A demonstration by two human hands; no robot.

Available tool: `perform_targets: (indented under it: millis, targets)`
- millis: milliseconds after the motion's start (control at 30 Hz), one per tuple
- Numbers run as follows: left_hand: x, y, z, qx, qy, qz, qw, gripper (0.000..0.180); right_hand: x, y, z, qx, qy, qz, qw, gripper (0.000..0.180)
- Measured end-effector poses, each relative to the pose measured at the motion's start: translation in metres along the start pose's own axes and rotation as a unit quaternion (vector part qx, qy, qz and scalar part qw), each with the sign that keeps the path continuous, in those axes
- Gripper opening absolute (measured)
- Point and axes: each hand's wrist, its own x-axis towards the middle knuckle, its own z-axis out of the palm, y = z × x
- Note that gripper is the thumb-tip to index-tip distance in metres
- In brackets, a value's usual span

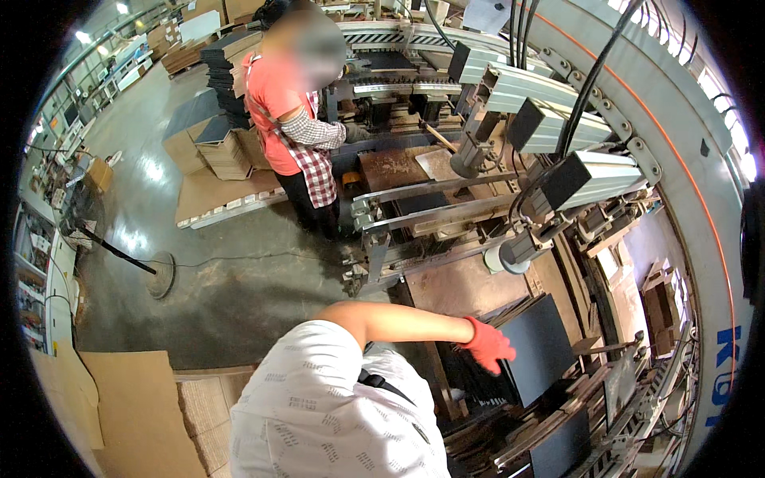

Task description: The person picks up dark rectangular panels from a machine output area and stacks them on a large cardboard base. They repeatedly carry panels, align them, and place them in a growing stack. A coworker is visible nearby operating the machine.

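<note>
My left hand (488, 345) wears a red glove and reaches out to the right at the end of my bare forearm. Its fingers are stretched and slightly apart, with nothing seen in them. It hovers at the left edge of a dark grey flat panel (539, 350); whether the fingertips touch it I cannot tell. Below the hand, more dark boards in a stack show only their edges. Another dark panel (561, 446) lies lower down among brown strips. My right hand does not show.
A co-worker in a red shirt and checked apron (317, 177) stands at the machine's metal rails (446, 199). Machine heads (586, 179) with cables overhang the right. Stacked panels (223, 151) stand behind the co-worker. A pedestal fan base (159, 275) and cardboard (139, 414) are at left.
</note>
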Motion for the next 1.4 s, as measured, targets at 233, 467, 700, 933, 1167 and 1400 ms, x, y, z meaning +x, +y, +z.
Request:
perform_targets:
  millis: [233,467,700,933,1167,1400]
  targets:
    - [0.119,-0.040,0.057,-0.044,0.234,-0.260,0.936,0.075,0.022,-0.009,0.016,0.009,0.007,-0.015,1.000,0.030]
    - [0.133,-0.036,0.092,0.022,0.387,-0.296,0.873,0.056,0.028,-0.007,0.017,0.012,0.001,-0.001,1.000,0.030]
    - [0.132,-0.044,0.085,0.020,0.452,-0.294,0.842,0.047,0.029,-0.001,0.023,0.025,0.002,0.003,1.000,0.029]
    - [0.138,-0.054,0.081,0.048,0.440,-0.320,0.838,0.049,0.033,0.010,0.026,0.041,0.009,0.008,0.999,0.029]
    - [0.128,-0.070,0.069,-0.052,0.350,-0.367,0.861,0.081,0.022,0.017,0.024,0.051,0.008,0.030,0.998,0.028]
    - [0.090,-0.083,0.068,-0.196,0.302,-0.348,0.866,0.086,0.008,0.033,0.028,0.048,0.022,0.052,0.997,0.028]
